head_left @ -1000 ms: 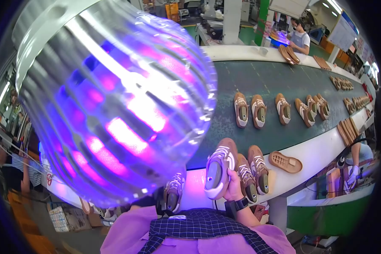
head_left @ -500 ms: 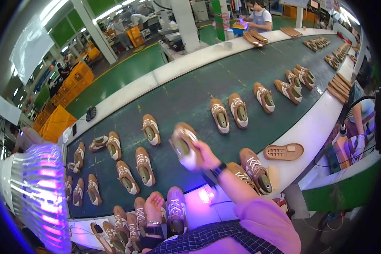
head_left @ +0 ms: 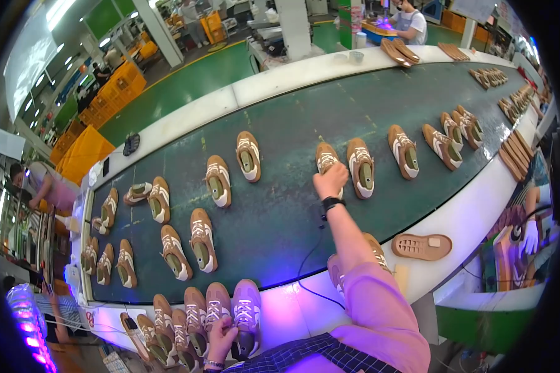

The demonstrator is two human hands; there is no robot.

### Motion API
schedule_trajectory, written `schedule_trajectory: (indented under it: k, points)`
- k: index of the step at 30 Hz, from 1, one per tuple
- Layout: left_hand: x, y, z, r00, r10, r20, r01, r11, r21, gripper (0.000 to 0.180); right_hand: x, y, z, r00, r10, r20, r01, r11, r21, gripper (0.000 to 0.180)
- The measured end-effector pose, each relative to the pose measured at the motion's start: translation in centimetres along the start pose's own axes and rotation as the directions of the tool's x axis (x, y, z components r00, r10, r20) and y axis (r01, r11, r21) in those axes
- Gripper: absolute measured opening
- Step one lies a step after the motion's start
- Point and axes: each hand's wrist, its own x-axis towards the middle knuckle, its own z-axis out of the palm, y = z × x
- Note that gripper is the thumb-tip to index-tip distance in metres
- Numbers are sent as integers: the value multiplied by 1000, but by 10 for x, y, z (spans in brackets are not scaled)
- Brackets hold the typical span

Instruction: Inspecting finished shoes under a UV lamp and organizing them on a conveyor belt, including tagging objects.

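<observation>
My right hand [head_left: 331,181] is closed over the heel end of a brown sneaker [head_left: 326,155] with white stripes, which stands on the dark green conveyor belt [head_left: 280,224]. The hand covers much of the shoe. Just right of it stands a matching sneaker [head_left: 361,168]. Low at the near edge, my left hand [head_left: 221,339] rests by a row of sneakers, its thumb and fingers apart and nothing visibly held. It is against a laced brown sneaker [head_left: 218,301], beside another sneaker [head_left: 247,311] tinted purple by the light.
More sneakers stand along the belt at left and far right. A brown outsole [head_left: 422,247] lies on the white ledge at right, above partly hidden shoes by my forearm. A purple-lit lamp [head_left: 28,326] stands at lower left. A black cable [head_left: 300,273] crosses the near edge. Co-workers are around.
The sneaker my right hand held has been let go onto the belt. That hand has moved right onto another sneaker. My left hand has lowered beside the near row, and the view has shifted.
</observation>
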Motion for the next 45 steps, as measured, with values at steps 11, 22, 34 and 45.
schedule_trajectory:
  k: [11,22,34,45]
  points:
    - [-34,-60,29,984,-155,89,133,967,216,106,13,46,-5,763,185,620,-355,921,162,83]
    - [-8,-33,13,917,-220,334,398,580,-711,81,-168,48,-141,118,-466,877,-971,130,200,33]
    - [-6,53,19,935,260,242,91,484,-871,83,-268,22,-300,359,-506,785,-814,242,528,90]
    - [-18,108,40,866,481,136,-182,557,-811,120,-274,11,-302,450,-537,713,-824,57,563,88]
